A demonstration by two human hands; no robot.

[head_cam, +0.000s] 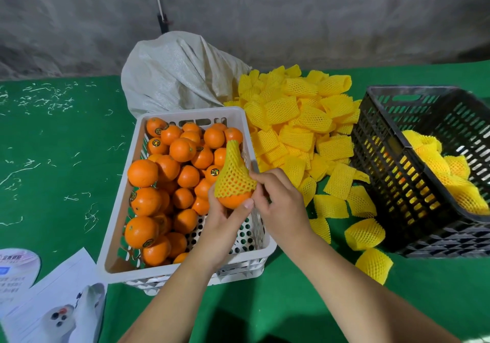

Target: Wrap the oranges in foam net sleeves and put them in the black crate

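On the green worktop (66, 157) the white crate (185, 271) holds loose oranges (143, 173), firm, round and likely to roll. Above its right rim the left hand (222, 218) cups one orange (234, 201) from below, thumb curled round its front. The right hand (278, 202) pinches the yellow foam net sleeve (233, 175), soft and stretchy, half down; best gripped at its hem. Spare sleeves (299, 130) lie beside; the black crate (397, 183) holds wrapped fruit
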